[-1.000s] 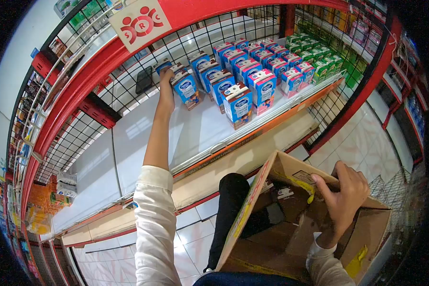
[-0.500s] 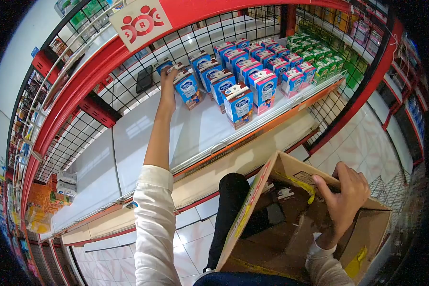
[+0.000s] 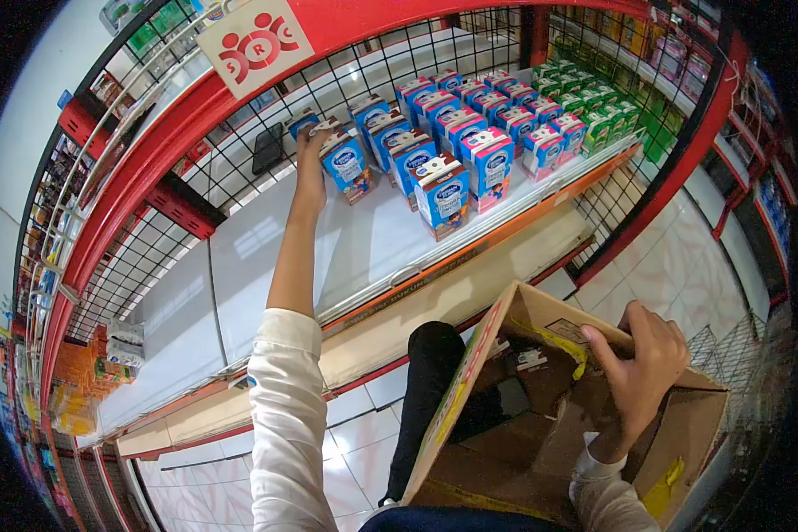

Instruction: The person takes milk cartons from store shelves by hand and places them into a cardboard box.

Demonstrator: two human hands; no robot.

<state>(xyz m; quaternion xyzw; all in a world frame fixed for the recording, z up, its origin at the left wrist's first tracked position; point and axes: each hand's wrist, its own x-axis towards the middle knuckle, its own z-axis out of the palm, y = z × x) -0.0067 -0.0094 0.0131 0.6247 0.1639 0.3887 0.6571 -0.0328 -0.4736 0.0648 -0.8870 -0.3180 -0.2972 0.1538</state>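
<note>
My left hand (image 3: pixel 309 152) reaches out over the white shelf, its fingers closed around the brown-topped blue milk carton (image 3: pixel 346 167). That carton stands upright on the shelf, to the left of the other chocolate-coloured milk cartons (image 3: pixel 412 162). Just behind it, partly hidden, is another blue carton (image 3: pixel 302 121). My right hand (image 3: pixel 645 359) grips the upper edge of an open cardboard box (image 3: pixel 585 328), thumb inside and fingers over the rim. The box is tilted by my leg, with yellow tape on its flaps; a small pale item (image 3: pixel 532 359) shows inside.
Pink-and-blue cartons (image 3: pixel 488 168) and green cartons (image 3: pixel 598 124) stand in rows on the right of the shelf (image 3: pixel 266 235). A dark phone-like object (image 3: pixel 268 149) lies near the back mesh. Orange and yellow packs (image 3: pixel 84 381) sit at the far left end.
The view has shifted very slightly. Both hands, the carton and the box keep practically the same places.
</note>
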